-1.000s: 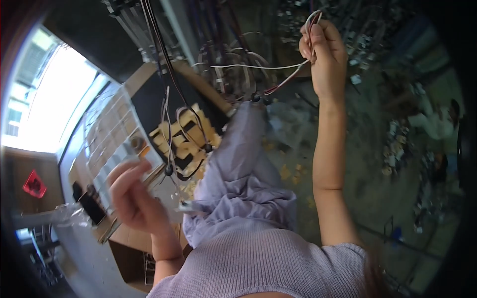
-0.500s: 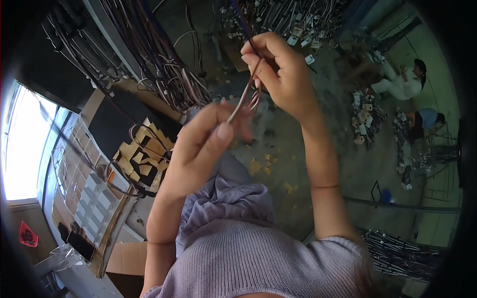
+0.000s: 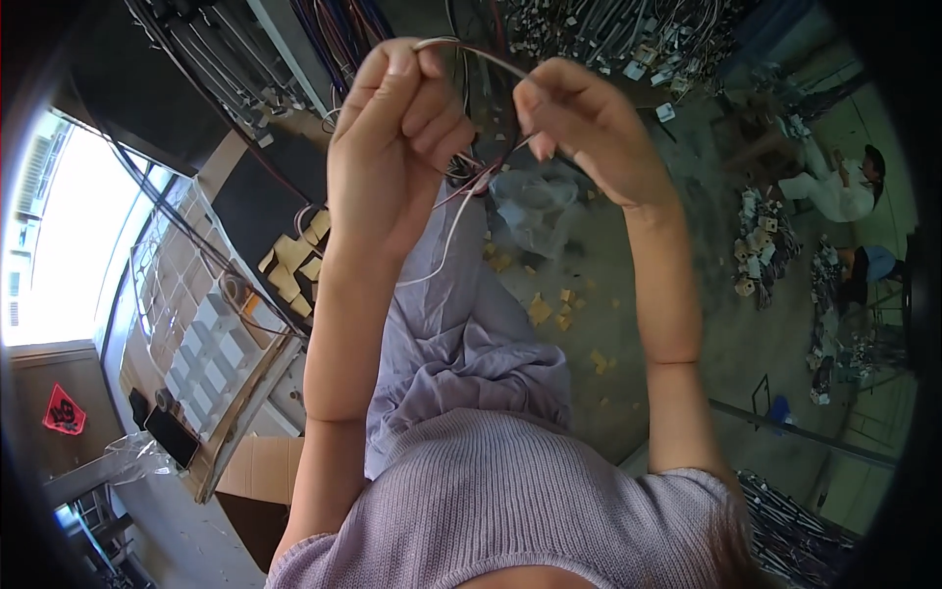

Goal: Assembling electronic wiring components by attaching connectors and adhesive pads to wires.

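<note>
Up in front of me, my left hand [image 3: 392, 147] pinches a thin pale and brown wire [image 3: 476, 51] between thumb and forefinger, its other fingers curled in. From that pinch the wire arches over to my right hand [image 3: 599, 128], whose bent fingers close loosely around it, slightly smeared by motion. Below the arch, more thin dark and reddish strands run between the hands and cross near my left fingers. A loose white wire [image 3: 451, 240] hangs in a curve beside my left wrist, over my grey trousers. Part of the strands is hidden behind my left hand.
Bundles of dark cables [image 3: 339, 39] hang ahead to the left. A bench with a grey block tray [image 3: 211, 358] and a phone [image 3: 171, 436] stands left. A clear plastic bag [image 3: 535, 211] and yellow scraps [image 3: 540, 309] lie on the floor. Two people work far right.
My left hand has risen and moved forward, drawing wire into an arch. The right hand has shifted right and a little lower, its fingers looser. A white wire end now hangs below.
</note>
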A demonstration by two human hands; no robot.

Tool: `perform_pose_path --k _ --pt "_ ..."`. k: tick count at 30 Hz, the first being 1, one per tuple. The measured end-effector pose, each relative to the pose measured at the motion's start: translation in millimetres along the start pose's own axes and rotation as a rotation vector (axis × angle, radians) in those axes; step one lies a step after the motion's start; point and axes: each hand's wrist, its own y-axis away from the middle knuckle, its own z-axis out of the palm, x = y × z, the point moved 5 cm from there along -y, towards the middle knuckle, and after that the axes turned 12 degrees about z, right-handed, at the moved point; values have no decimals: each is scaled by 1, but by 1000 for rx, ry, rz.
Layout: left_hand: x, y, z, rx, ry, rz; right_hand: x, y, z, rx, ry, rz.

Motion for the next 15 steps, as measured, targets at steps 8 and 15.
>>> perform_pose_path --k 8,15 --pt "-22 14 -14 -124 -459 -49 -31 26 -61 80 -164 -304" --pt "-43 15 -27 61 -59 -304 -88 90 -96 969 1670 -737"
